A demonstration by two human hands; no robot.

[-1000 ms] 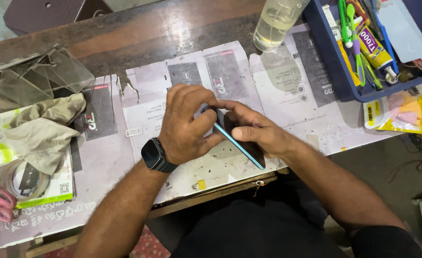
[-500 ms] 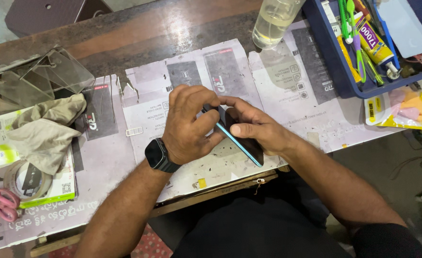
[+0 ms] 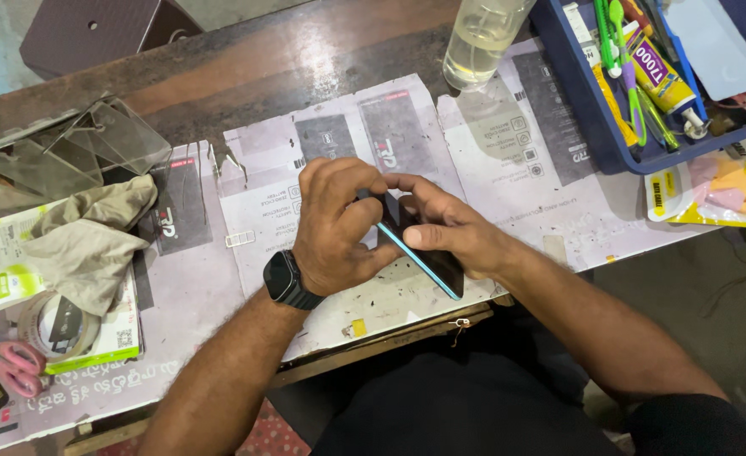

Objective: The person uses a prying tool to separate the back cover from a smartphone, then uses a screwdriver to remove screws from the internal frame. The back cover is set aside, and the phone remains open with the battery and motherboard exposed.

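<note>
A dark smartphone (image 3: pixel 430 262) with a light blue edge is held tilted on its side above the table's front edge. My right hand (image 3: pixel 457 232) grips it from the right, thumb along the blue edge. My left hand (image 3: pixel 335 224), with a black smartwatch (image 3: pixel 287 280) on the wrist, is curled over the phone's upper end, fingertips pressing at its top. Most of the phone's screen is hidden behind my fingers.
Flattened printed cartons (image 3: pixel 406 135) cover the wooden table. A blue tray (image 3: pixel 609 139) with glue tubes and tools sits at the back right, a clear bottle (image 3: pixel 482 38) beside it. At the left lie a grey cloth (image 3: pixel 86 236), a tape roll (image 3: pixel 52 325), pink scissors (image 3: pixel 14 363) and clear plastic pieces (image 3: pixel 60 152).
Both hands have kept hold of the phone; my left fingers shifted slightly at its top end. The phone stays at the same spot.
</note>
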